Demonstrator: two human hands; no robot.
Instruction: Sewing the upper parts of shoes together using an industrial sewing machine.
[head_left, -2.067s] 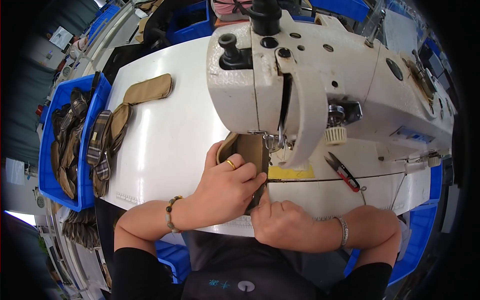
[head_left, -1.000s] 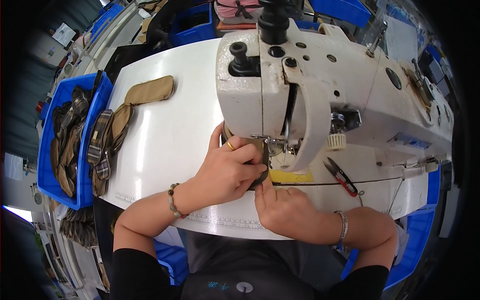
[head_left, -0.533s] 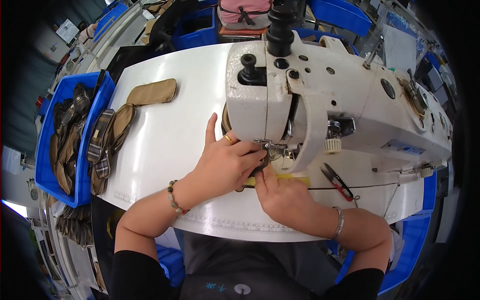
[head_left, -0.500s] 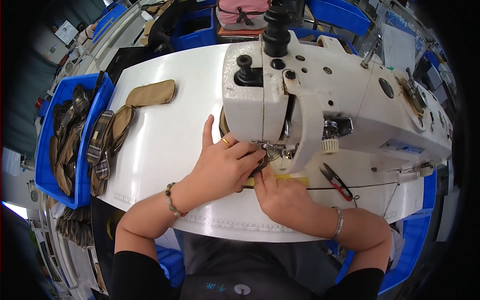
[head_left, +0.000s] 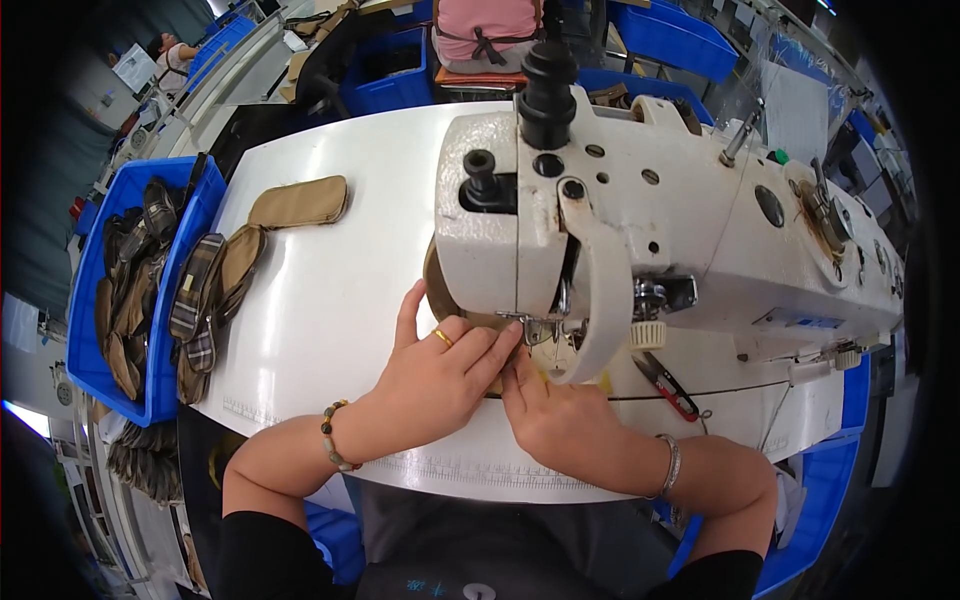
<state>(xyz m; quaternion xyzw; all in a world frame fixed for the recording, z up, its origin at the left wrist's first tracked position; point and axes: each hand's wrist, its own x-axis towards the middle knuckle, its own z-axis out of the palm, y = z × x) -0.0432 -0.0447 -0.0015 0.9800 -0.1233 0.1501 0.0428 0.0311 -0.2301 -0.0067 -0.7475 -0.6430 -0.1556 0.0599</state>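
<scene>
My left hand (head_left: 430, 385) presses a brown fabric piece (head_left: 436, 290) down on the white sewing table (head_left: 330, 300), its fingertips close to the presser foot (head_left: 540, 330) of a white sewing machine (head_left: 690, 240). One finger of that hand points up and away from the others. My right hand (head_left: 565, 420) meets it just in front of the needle area, fingers bent and pinching the near edge of the same piece. The machine head and my fingers hide most of the fabric. A bit of yellow (head_left: 603, 381) shows beside my right hand.
Red-and-black thread snips (head_left: 668, 388) lie right of my right hand. A flat brown pouch (head_left: 298, 202) and several plaid-and-brown pouches (head_left: 200, 290) rest at the table's left. Beside them stands a blue bin (head_left: 160, 385) full of similar pieces. Another person (head_left: 172, 62) is far left.
More of the brown fabric shows left of the machine head. My hands have moved slightly, staying at the presser foot, and less yellow shows by my right hand. The whole view has shifted a little.
</scene>
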